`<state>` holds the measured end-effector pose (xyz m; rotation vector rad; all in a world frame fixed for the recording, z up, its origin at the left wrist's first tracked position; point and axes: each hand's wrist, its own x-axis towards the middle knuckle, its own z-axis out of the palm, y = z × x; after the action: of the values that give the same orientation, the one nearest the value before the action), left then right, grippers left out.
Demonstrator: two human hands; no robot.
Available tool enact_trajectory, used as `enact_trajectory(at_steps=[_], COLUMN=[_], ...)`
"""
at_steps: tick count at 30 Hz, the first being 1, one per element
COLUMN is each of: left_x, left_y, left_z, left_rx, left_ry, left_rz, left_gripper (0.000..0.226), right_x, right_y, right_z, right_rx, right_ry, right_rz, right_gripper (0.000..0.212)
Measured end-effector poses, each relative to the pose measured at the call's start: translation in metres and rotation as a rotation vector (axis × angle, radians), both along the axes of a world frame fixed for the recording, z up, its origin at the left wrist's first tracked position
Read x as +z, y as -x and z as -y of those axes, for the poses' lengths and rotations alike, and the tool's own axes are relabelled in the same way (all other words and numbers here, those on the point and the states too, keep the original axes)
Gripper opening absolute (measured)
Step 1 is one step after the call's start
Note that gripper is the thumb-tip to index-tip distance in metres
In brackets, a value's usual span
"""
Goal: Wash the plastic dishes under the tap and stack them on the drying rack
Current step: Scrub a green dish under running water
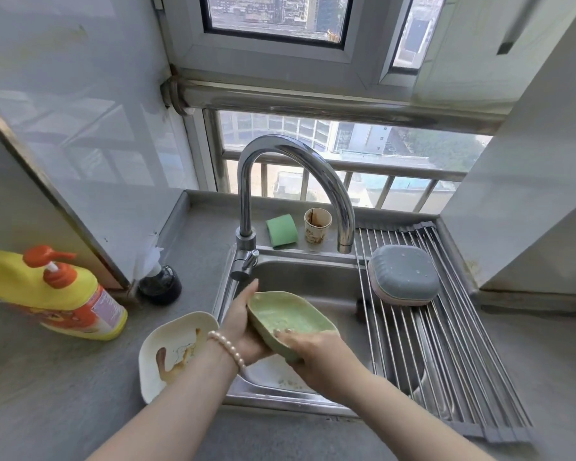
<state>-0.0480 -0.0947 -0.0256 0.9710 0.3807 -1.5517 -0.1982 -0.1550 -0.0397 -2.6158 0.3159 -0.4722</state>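
Together, both hands' grips clamp one green dish (290,319); two dishes (403,277) racked.

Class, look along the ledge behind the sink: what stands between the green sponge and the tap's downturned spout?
In the head view, a stained paper cup stands on the ledge between the green sponge and the tap's spout.
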Motion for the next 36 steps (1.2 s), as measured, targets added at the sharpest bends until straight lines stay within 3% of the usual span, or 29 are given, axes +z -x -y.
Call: enact_trajectory(at_steps=[3, 4, 5, 7, 10, 14, 17, 19, 21, 22, 24, 25, 27, 31, 34, 36], left_x=[-0.004, -0.006, -0.009, -0.014, -0.019, -0.022, -0.030, -0.031, -0.031, -0.032, -0.032, -0.031, -0.026, -0.023, -0.028, -0.028], left_y=[-0.006, -0.007, -0.009, -0.011, 0.001, 0.017, 0.004, -0.004, -0.008, -0.009, -0.005, 0.001, 0.016, 0.018, 0.002, -0.004], left_z=[-0.009, -0.011, -0.014, -0.022, -0.028, -0.023, -0.023, -0.026, -0.027, -0.028, -0.026, -0.025, -0.018, -0.012, -0.020, -0.023], left_rx=[-0.005, 0.004, 0.025, 0.024, -0.084, -0.177, -0.119, -0.078, -0.072, -0.065, -0.068, -0.074, -0.092, 0.008, -0.053, -0.096], left_ry=[0.033, 0.027, 0.022, 0.049, 0.146, 0.258, 0.264, 0.246, 0.190, 0.157, 0.098, 0.088, 0.123, 0.138, 0.069, 0.020], left_rz=[0.136, 0.191, 0.244, 0.314, 0.275, 0.214, 0.211, 0.260, 0.371, 0.440, 0.554, 0.571, 0.551, 0.499, 0.592, 0.636], left_gripper=[0.039, 0.033, 0.030, 0.030, 0.031, 0.040, 0.059, 0.064, 0.060, 0.057, 0.049, 0.044, 0.036, 0.034, 0.040, 0.038], right_x=[0.013, 0.020, 0.026, 0.031, 0.027, 0.018, 0.018, 0.021, 0.024, 0.022, 0.020, 0.017, 0.009, 0.009, 0.010, 0.009], right_y=[0.011, 0.016, 0.019, 0.020, 0.006, -0.031, -0.028, -0.012, 0.005, 0.010, 0.010, 0.004, -0.014, -0.032, -0.005, 0.007], right_z=[-0.002, -0.002, -0.001, 0.005, 0.019, 0.008, -0.010, -0.011, 0.003, 0.013, 0.029, 0.032, 0.026, -0.012, -0.010, 0.010], right_rx=[0.213, 0.266, 0.282, 0.184, -0.098, -0.140, 0.096, 0.218, 0.224, 0.184, 0.000, -0.097, -0.181, 0.053, 0.189, 0.188], right_ry=[-0.033, -0.069, -0.039, 0.124, 0.262, 0.064, -0.161, -0.259, -0.144, -0.012, 0.199, 0.234, 0.134, -0.177, -0.241, -0.101], right_rz=[-0.324, -0.420, -0.493, -0.619, -0.732, -0.707, -0.662, -0.702, -0.804, -0.816, -0.814, -0.795, -0.692, -0.554, -0.585, -0.689], right_gripper=[0.031, 0.038, 0.059, 0.101, 0.128, 0.112, 0.076, 0.067, 0.077, 0.095, 0.127, 0.131, 0.124, 0.080, 0.084, 0.083])
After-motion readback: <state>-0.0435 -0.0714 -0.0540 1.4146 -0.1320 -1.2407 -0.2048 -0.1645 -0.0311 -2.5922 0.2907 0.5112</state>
